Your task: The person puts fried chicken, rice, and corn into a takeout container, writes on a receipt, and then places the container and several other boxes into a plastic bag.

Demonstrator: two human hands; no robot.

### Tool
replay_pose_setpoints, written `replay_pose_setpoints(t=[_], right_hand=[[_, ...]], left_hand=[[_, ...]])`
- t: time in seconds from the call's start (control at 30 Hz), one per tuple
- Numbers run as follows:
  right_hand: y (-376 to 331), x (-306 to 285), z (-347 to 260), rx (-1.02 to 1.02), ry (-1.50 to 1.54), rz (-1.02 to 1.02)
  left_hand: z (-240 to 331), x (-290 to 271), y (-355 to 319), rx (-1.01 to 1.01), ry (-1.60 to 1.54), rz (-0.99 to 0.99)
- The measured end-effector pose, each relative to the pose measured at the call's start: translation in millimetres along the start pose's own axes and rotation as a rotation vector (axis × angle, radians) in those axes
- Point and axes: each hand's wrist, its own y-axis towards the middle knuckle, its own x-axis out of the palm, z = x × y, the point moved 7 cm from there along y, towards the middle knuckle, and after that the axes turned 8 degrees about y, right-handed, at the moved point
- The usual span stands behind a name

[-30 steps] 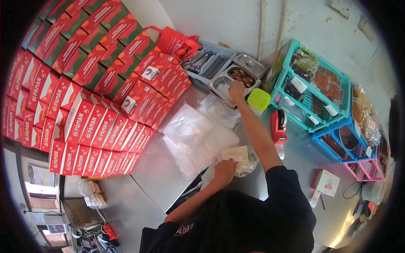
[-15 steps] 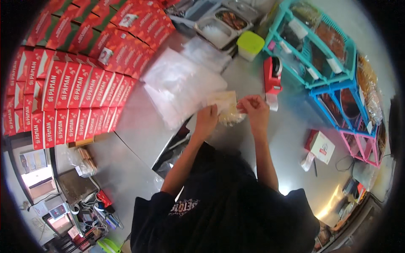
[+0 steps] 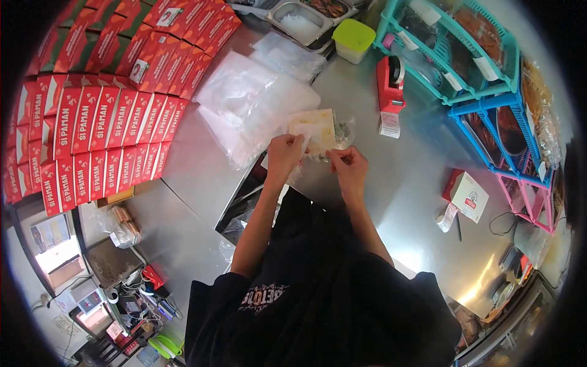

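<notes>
A small clear plastic bag (image 3: 343, 129) lies in front of me, with a flat pale yellow piece (image 3: 320, 125) in or against it. Greenish bits show through the plastic on its right side. My left hand (image 3: 285, 158) is closed on the bag's left edge, thumb and fingers pinched together. At the near right corner, my right hand (image 3: 350, 167) pinches with thumb and fingertips. What lies between those fingertips is too small to tell, though they touch the bag's near edge. A stack of larger clear plastic bags (image 3: 247, 98) spreads just beyond my left hand.
Red boxes (image 3: 113, 119) are stacked high at the left. A red tape dispenser (image 3: 389, 85), a green-lidded tub (image 3: 354, 40) and metal trays (image 3: 299, 23) stand beyond. Turquoise and blue baskets (image 3: 489, 92) line the right, near a white-and-red box (image 3: 469, 197).
My right hand has come nearer to me and leftward, from the bag's right side to its near edge. My left hand stays on the bag. The whole view has shifted slightly.
</notes>
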Motion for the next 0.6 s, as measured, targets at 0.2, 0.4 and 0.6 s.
replay_pose_setpoints(t=[0.2,0.4,0.6], right_hand=[[0.3,1.7,11.7,0.008,0.038,0.011],[1.4,28.8,-10.7,-0.127,-0.186,-0.095],[14.4,29.8,-40.9,-0.354,-0.207,-0.023]], left_hand=[[-0.9,10.2,4.5,-0.019,0.065,-0.141],[-10.7,6.4,7.8,0.016,-0.172,0.011],[13.2,12.9,14.2,0.222,-0.099,-0.002]])
